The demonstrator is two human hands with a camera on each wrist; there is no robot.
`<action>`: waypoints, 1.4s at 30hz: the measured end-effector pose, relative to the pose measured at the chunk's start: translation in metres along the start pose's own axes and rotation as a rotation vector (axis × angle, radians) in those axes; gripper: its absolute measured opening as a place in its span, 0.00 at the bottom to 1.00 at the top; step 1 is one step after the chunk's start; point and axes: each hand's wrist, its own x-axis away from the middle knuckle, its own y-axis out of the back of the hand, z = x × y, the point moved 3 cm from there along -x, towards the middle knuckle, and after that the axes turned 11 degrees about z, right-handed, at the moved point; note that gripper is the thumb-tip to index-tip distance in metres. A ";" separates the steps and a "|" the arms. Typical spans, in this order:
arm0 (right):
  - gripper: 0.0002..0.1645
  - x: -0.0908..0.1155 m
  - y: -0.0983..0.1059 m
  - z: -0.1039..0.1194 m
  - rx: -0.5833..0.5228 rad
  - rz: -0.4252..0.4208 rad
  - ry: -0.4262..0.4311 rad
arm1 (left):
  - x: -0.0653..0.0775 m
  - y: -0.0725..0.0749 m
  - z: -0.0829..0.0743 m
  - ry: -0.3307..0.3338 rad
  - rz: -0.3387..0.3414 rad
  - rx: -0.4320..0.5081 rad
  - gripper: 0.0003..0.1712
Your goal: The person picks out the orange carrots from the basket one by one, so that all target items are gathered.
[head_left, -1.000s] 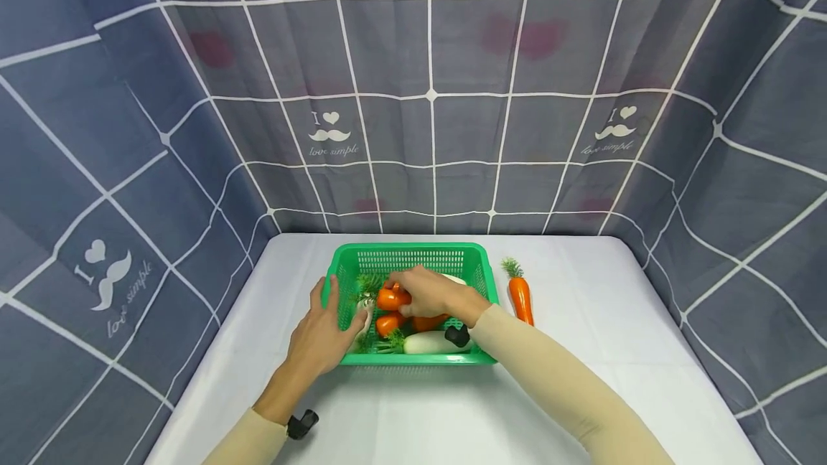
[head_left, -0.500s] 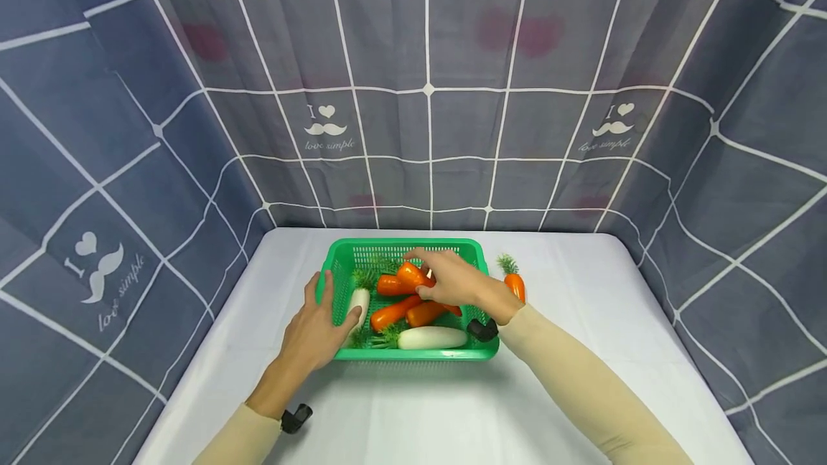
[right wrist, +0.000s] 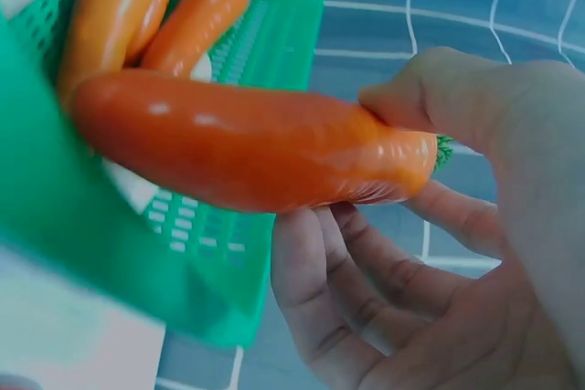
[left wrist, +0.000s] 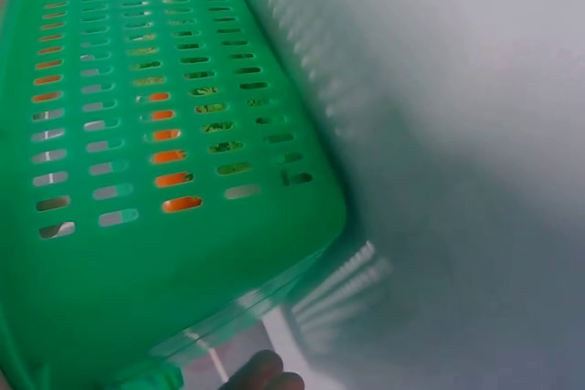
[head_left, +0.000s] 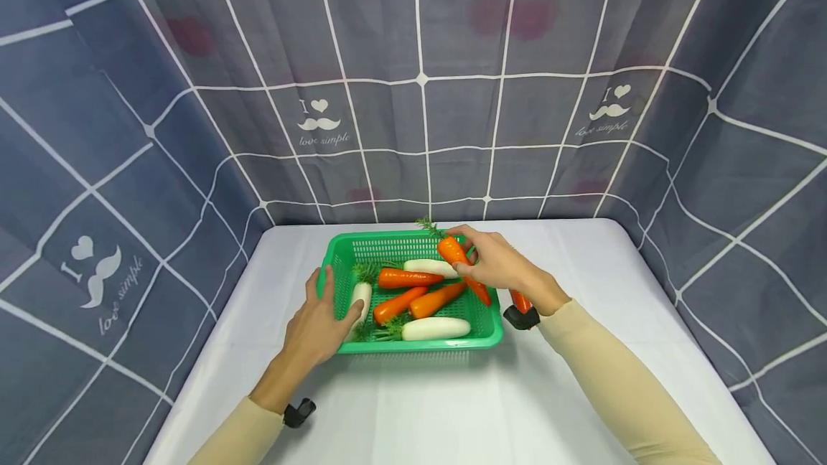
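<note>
My right hand [head_left: 494,257] pinches a carrot [head_left: 455,253] with a leafy green top, tilted above the right part of the green basket [head_left: 416,345]. In the right wrist view, the thumb lies on one side of this carrot [right wrist: 247,143] and the fingers on the other. My left hand [head_left: 319,325] rests at the basket's left front corner, fingers extended along the left wall and thumb over the rim. Within the basket lie 3 carrots, one being the upper carrot [head_left: 410,278], and 3 white radishes, including the front radish [head_left: 436,329].
Another carrot [head_left: 520,301] lies on the white tablecloth [head_left: 413,407] right of the basket, mostly hidden by my right wrist. A dark checked curtain [head_left: 388,113] rises behind the table and along both sides.
My right hand has lifted the carrot out from among the vegetables and moved it rightward, turning its leafy end up. The left hand stays at the basket's corner.
</note>
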 end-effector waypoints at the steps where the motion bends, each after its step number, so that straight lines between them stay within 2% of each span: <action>1: 0.40 0.002 0.003 -0.002 -0.007 -0.005 -0.011 | 0.000 0.000 0.000 0.004 0.003 0.001 0.64; 13: 0.38 0.025 0.026 -0.036 -0.019 -0.086 -0.125 | -0.004 0.002 0.003 -0.010 0.005 0.033 0.64; 24: 0.37 0.050 0.023 -0.080 -0.072 -0.135 -0.208 | -0.003 0.000 0.003 -0.024 -0.020 0.052 0.62; 33: 0.39 0.068 0.024 -0.110 -0.070 -0.165 -0.266 | -0.004 0.000 0.002 -0.029 -0.035 0.043 0.63; 42: 0.40 0.080 0.015 -0.138 -0.062 -0.178 -0.334 | -0.004 -0.001 0.003 -0.035 -0.047 0.040 0.63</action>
